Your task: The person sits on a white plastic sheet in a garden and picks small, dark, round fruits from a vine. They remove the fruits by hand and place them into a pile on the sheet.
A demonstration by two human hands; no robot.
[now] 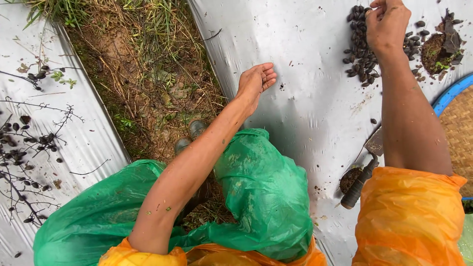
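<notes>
My right hand [386, 20] reaches to the top right, its fingers curled over a heap of dark seeds [361, 51] lying on the silver plastic sheet [305, 74]; whether it grips any is hidden. My left hand [255, 82] hovers flat over the sheet's left edge, fingers together, holding nothing. Green plastic trousers [261, 192] cover my knees, and orange plastic sleeves [409, 216] cover my upper arms.
A hand trowel [362, 175] lies by a soil-filled hole [349, 180] in the sheet. Another hole with soil and leaves [440, 53] is at top right. A woven basket with a blue rim [458, 123] sits at right. A muddy grass strip [148, 79] separates a second sheet with twigs [29, 143].
</notes>
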